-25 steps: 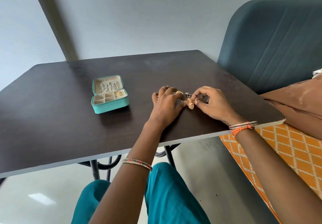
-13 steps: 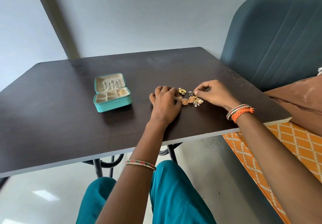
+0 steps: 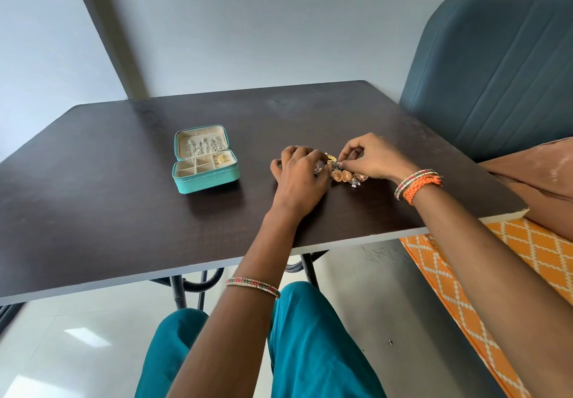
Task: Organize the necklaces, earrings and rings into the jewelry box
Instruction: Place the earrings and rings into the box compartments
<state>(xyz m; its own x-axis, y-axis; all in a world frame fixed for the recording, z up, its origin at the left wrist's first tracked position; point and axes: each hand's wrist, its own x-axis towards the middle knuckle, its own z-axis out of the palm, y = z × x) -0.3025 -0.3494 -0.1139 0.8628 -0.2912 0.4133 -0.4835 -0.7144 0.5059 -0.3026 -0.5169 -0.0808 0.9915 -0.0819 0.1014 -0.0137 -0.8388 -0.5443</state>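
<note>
Both hands curled over earring pile (image 3: 342,174), left hand (image 3: 297,177) knuckles-up, right hand (image 3: 373,159) pinching

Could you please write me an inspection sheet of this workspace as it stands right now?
Surface: dark table, mostly bare, pale front edge.
Job's things: teal jewelry box open on the table, chains hanging in the lid, one gold piece in a rear compartment; loose jewelry pile between the hands, to the right of the box and apart from it.
Clutter: nothing seen.
Grippers: left hand resting knuckles up beside the pile; right hand pinching at the top of the pile, exact piece too small to tell.
Cables: nothing seen.
Surroundings: grey wall, blue padded seat back, orange patterned cloth, brown cloth, glossy floor.
</note>
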